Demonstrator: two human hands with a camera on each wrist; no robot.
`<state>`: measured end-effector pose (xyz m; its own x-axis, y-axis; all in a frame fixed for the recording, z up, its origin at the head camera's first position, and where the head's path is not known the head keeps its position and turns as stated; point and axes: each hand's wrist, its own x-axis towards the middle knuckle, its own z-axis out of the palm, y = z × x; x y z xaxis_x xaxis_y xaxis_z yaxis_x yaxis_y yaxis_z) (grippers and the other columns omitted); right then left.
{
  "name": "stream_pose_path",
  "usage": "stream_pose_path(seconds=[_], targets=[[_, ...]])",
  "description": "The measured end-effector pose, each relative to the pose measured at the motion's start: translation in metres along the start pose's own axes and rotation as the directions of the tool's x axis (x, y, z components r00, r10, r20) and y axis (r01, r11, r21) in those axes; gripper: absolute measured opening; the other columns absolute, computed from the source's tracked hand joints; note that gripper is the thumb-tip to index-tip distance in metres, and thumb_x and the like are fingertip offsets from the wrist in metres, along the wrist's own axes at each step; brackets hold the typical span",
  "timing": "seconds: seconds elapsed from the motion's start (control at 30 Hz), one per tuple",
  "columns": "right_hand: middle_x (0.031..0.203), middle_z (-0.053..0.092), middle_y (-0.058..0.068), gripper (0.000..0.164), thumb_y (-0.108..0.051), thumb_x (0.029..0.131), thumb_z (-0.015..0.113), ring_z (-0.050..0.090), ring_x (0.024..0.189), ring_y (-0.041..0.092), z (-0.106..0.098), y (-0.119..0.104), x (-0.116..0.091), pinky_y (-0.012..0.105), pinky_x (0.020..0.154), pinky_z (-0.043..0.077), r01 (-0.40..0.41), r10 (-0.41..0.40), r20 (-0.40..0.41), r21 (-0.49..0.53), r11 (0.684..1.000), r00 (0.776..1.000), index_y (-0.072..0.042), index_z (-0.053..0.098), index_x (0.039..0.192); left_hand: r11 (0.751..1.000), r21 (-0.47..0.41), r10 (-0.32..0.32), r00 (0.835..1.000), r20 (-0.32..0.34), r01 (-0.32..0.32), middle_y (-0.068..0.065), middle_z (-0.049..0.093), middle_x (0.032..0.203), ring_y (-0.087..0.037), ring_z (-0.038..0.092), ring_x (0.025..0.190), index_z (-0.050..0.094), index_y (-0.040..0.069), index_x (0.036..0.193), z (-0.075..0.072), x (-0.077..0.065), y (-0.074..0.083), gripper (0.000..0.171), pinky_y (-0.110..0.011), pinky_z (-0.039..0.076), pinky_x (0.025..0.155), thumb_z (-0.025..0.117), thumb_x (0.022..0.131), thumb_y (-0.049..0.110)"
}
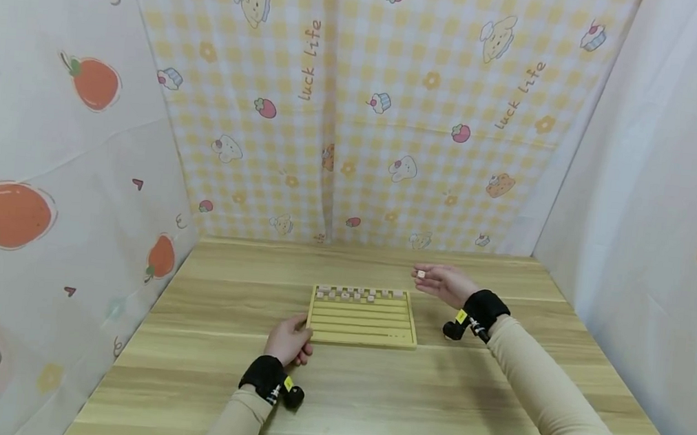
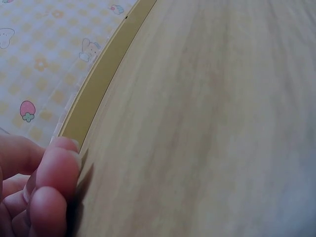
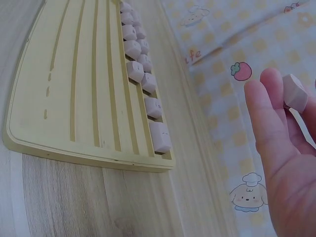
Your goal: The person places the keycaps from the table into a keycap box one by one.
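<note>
A yellow ridged keycap tray lies on the table. Pale pinkish keycaps fill its far row, and several more sit in the left part of the second row. My left hand grips the tray at its near left corner; in the left wrist view its fingertips press against the yellow side wall. Beyond the tray's far right corner, my right hand is raised and pinches a single keycap between thumb and fingers. Markings on that keycap are too small to read.
The wood-grain table extends around the tray. A yellow checked curtain stands behind it, with white printed curtains at the left and right. Each wrist wears a black strap with a small camera.
</note>
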<state>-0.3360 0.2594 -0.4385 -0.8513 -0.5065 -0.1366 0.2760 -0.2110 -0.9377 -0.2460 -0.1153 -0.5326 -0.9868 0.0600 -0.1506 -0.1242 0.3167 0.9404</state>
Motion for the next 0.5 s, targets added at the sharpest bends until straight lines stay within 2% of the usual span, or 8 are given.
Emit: stream_pose_path(seconds=[0.1, 0.17, 0.23, 0.33, 0.37, 0.43, 0.47, 0.5], targets=[[0.122, 0.060, 0.018, 0.052, 0.011, 0.099, 0.035, 0.065, 0.098, 0.015, 0.000, 0.006, 0.002, 0.030, 0.095, 0.049, 0.016, -0.016, -0.014, -0.010, 1.000, 1.000, 0.019, 0.012, 0.145, 1.000, -0.005, -0.006, 1.000, 0.000, 0.006, -0.005, 0.063, 0.059, -0.013, 0.056, 0.041, 0.040, -0.004, 0.144, 0.001, 0.000, -0.003, 0.054, -0.026, 0.047, 0.038, 0.055, 0.094, 0.012], [0.108, 0.066, 0.006, 0.052, 0.014, 0.096, 0.040, 0.066, 0.096, 0.015, 0.002, 0.011, 0.003, 0.030, 0.092, 0.051, 0.035, -0.038, -0.062, -0.041, 0.999, 0.997, 0.021, 0.018, 0.143, 1.000, -0.009, -0.002, 1.000, 0.003, 0.002, -0.005, 0.063, 0.058, -0.013, 0.056, 0.041, 0.040, -0.004, 0.144, 0.002, 0.000, -0.006, 0.055, -0.026, 0.048, 0.038, 0.055, 0.094, 0.012], [0.105, 0.066, 0.007, 0.050, 0.014, 0.095, 0.045, 0.066, 0.094, 0.014, 0.007, 0.015, 0.004, 0.031, 0.092, 0.051, 0.054, -0.067, -0.110, -0.115, 0.992, 0.992, 0.023, 0.025, 0.140, 1.000, -0.010, -0.007, 1.000, 0.005, 0.007, -0.005, 0.063, 0.058, -0.013, 0.056, 0.041, 0.040, -0.004, 0.144, 0.003, 0.001, -0.006, 0.055, -0.026, 0.048, 0.038, 0.055, 0.094, 0.012], [0.111, 0.064, 0.020, 0.046, 0.012, 0.094, 0.050, 0.067, 0.092, 0.019, 0.018, 0.021, 0.007, 0.036, 0.090, 0.053, 0.039, -0.089, -0.188, -0.252, 0.967, 0.978, 0.023, 0.034, 0.136, 1.000, -0.008, -0.012, 1.000, 0.008, 0.012, -0.006, 0.063, 0.059, -0.013, 0.056, 0.041, 0.040, -0.004, 0.145, 0.003, 0.000, -0.005, 0.055, -0.025, 0.047, 0.038, 0.055, 0.094, 0.012], [0.113, 0.063, 0.025, 0.046, 0.010, 0.094, 0.051, 0.067, 0.092, 0.023, 0.021, 0.023, 0.009, 0.037, 0.088, 0.053, 0.032, -0.095, -0.194, -0.307, 0.951, 0.976, 0.022, 0.035, 0.136, 1.000, -0.007, -0.016, 1.000, 0.008, 0.016, -0.006, 0.063, 0.059, -0.013, 0.056, 0.041, 0.039, -0.004, 0.145, 0.002, 0.000, -0.004, 0.055, -0.025, 0.047, 0.038, 0.055, 0.094, 0.012], [0.115, 0.060, 0.032, 0.044, 0.007, 0.095, 0.052, 0.067, 0.091, 0.029, 0.025, 0.028, 0.016, 0.039, 0.084, 0.055, 0.023, -0.115, -0.188, -0.433, 0.901, 0.975, 0.021, 0.039, 0.134, 1.000, -0.001, -0.011, 1.000, 0.005, 0.011, -0.006, 0.063, 0.060, -0.012, 0.056, 0.041, 0.039, -0.004, 0.145, 0.002, 0.000, -0.002, 0.055, -0.024, 0.047, 0.038, 0.054, 0.094, 0.011], [0.114, 0.060, 0.033, 0.042, 0.005, 0.094, 0.053, 0.067, 0.090, 0.031, 0.026, 0.031, 0.020, 0.038, 0.080, 0.057, 0.023, -0.132, -0.183, -0.499, 0.866, 0.974, 0.020, 0.042, 0.132, 1.000, 0.004, -0.007, 1.000, 0.005, 0.007, -0.006, 0.063, 0.060, -0.012, 0.055, 0.041, 0.039, -0.004, 0.145, 0.001, 0.000, -0.002, 0.055, -0.024, 0.047, 0.038, 0.054, 0.095, 0.011], [0.110, 0.061, 0.032, 0.039, 0.004, 0.094, 0.054, 0.067, 0.088, 0.032, 0.027, 0.034, 0.024, 0.037, 0.076, 0.057, 0.030, -0.154, -0.169, -0.574, 0.819, 0.973, 0.019, 0.045, 0.128, 1.000, 0.006, -0.008, 1.000, 0.003, 0.008, -0.006, 0.062, 0.060, -0.012, 0.055, 0.041, 0.039, -0.003, 0.145, 0.001, 0.000, -0.001, 0.054, -0.024, 0.047, 0.038, 0.053, 0.095, 0.011]])
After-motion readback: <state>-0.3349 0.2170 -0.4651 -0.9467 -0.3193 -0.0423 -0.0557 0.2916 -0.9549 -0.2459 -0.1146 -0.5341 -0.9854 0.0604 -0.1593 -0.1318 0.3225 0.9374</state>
